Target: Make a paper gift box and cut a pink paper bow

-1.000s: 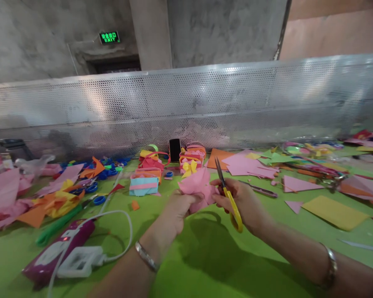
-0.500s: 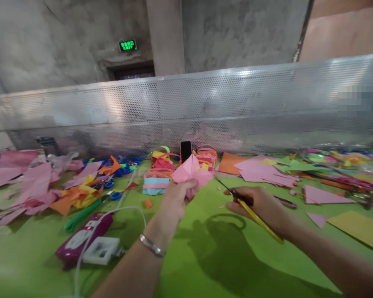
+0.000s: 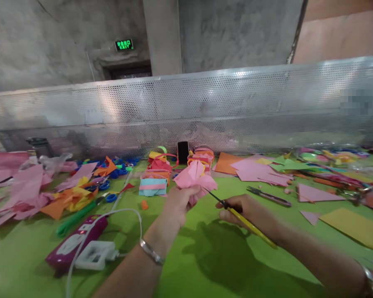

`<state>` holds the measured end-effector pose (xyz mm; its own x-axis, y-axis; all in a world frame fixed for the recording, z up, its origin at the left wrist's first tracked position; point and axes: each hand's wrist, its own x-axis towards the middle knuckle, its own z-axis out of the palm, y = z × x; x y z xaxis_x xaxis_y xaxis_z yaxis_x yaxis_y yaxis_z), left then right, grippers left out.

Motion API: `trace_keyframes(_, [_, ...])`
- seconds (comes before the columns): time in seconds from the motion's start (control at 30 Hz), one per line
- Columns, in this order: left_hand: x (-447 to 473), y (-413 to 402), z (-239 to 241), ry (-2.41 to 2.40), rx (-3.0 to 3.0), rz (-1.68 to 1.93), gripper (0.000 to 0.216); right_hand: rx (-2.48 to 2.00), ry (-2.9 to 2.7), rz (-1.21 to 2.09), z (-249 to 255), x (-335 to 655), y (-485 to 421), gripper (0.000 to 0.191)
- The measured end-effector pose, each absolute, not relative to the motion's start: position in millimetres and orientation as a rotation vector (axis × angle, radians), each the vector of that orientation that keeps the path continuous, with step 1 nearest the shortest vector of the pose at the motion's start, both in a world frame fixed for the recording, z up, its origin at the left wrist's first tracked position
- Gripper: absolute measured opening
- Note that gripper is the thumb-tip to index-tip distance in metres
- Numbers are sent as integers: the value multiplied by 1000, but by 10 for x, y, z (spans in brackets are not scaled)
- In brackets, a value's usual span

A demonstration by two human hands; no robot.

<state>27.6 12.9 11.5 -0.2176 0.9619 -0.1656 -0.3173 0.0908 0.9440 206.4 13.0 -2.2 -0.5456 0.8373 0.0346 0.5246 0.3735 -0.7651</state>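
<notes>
My left hand (image 3: 182, 203), wearing a silver bracelet, pinches a folded pink paper flower (image 3: 195, 176) from below, its petals spread above the fingers. In my right hand (image 3: 248, 213) is a yellow-handled tool (image 3: 251, 227) with a long, thin dark tip; its exact kind is not clear. The tip points up and left and meets the flower's right lower petal, or lies just in front of it. Behind the flower stand a black phone (image 3: 183, 152) and strapped bundles of coloured paper, with a blue bundle (image 3: 152, 187) nearest.
A purple power strip (image 3: 76, 242) with a white plug and cable lies at left. Pink paper sheets (image 3: 27, 182) and blue-handled scissors (image 3: 111, 198) are behind it. To the right are a slim cutter-like tool (image 3: 269, 196) and yellow paper (image 3: 356, 227). A perforated metal panel (image 3: 251, 103) borders the back.
My right hand has moved left, bringing the tool's tip to the flower. The pink flower has turned slightly, its petals now spreading more to the right. The view has shifted a little.
</notes>
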Motion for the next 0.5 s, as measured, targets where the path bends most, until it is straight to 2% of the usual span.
trace_keyframes(0.5, [333, 100, 97, 1229, 762, 1382, 13, -1219, -2149, 1052, -4, 2030, 96, 41])
